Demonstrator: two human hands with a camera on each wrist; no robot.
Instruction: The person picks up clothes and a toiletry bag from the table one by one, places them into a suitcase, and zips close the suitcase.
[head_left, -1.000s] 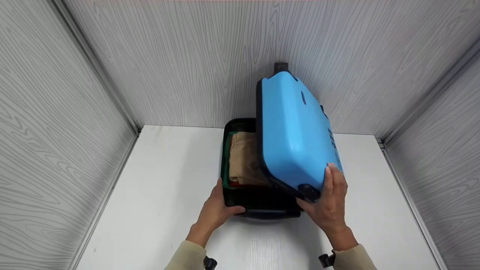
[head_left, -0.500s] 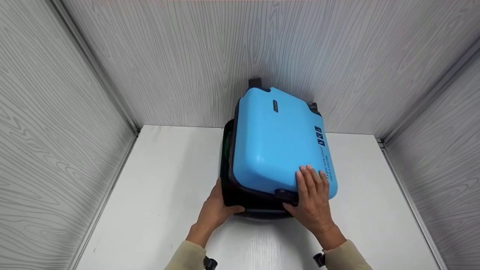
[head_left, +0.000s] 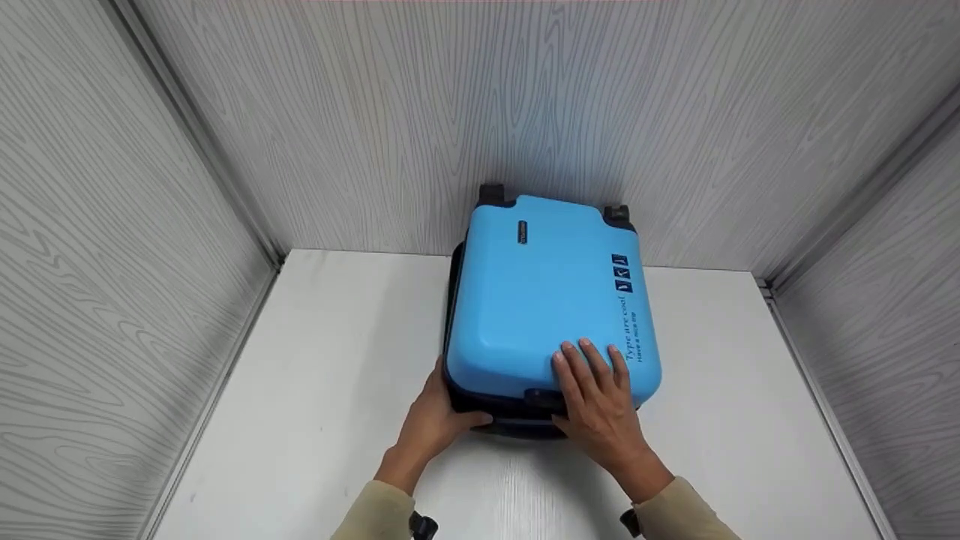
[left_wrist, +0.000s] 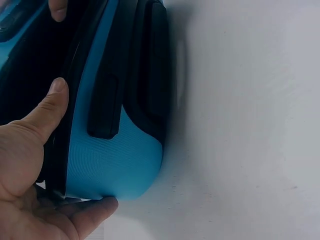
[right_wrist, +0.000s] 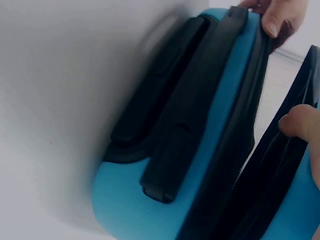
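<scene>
A light blue suitcase (head_left: pixel 540 300) lies flat with its lid lowered over the base, a gap left along the near edge. My left hand (head_left: pixel 431 420) grips the base's near left corner, thumb on the black rim and fingers against the blue shell (left_wrist: pixel 110 170). On the lid's near right part lie the fingers of my right hand (head_left: pixel 600 409), while its thumb (right_wrist: pixel 300 122) hooks under the lid's edge. A black carry handle (right_wrist: pixel 175 150) runs along the base's near side. The inside is hidden from above and dark in the wrist views.
Under the suitcase is a white table (head_left: pixel 337 337). Grey wood-grain panels enclose it, and the back panel (head_left: pixel 375 135) stands just behind the black wheels (head_left: pixel 491 195) at the lid's far end.
The lid has swung down and left from a steep tilt, carried by my right hand, covering the folded tan cloth that was visible inside. My left hand has stayed at the corner.
</scene>
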